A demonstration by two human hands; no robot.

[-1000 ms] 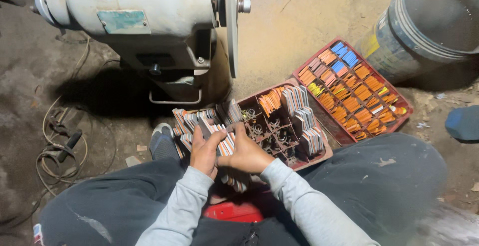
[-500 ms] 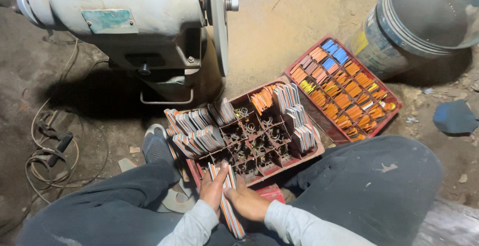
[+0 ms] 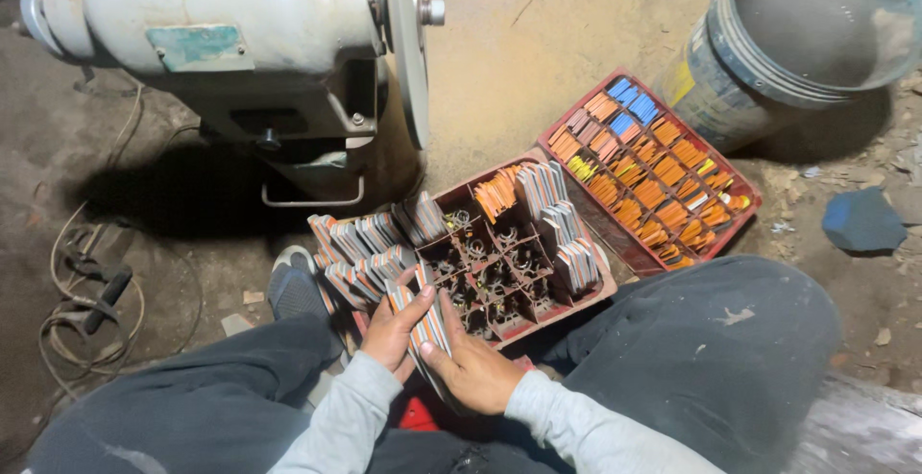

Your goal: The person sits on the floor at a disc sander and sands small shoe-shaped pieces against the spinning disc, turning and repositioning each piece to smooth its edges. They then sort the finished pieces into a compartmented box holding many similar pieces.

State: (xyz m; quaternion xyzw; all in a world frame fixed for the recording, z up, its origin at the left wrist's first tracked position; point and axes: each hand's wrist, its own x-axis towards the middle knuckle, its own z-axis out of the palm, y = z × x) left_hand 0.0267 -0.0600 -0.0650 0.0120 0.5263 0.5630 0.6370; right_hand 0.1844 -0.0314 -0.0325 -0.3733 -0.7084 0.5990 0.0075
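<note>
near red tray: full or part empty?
Part empty. The near red tray has striped packs along its left and right sides, but its middle cells show bare dividers; both hands hold a pack.

A rough workshop. A bench grinder (image 3: 240, 61) stands at eleven o'clock on a dirt floor (image 3: 538, 71). Sorted-parts crates (image 3: 653, 171) lie at one o'clock.

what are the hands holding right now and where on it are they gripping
Both hands grip one stack of thin striped strips. The left hand clasps its left side, the right hand its lower end; the upper end sticks out over the red divided tray.
</note>
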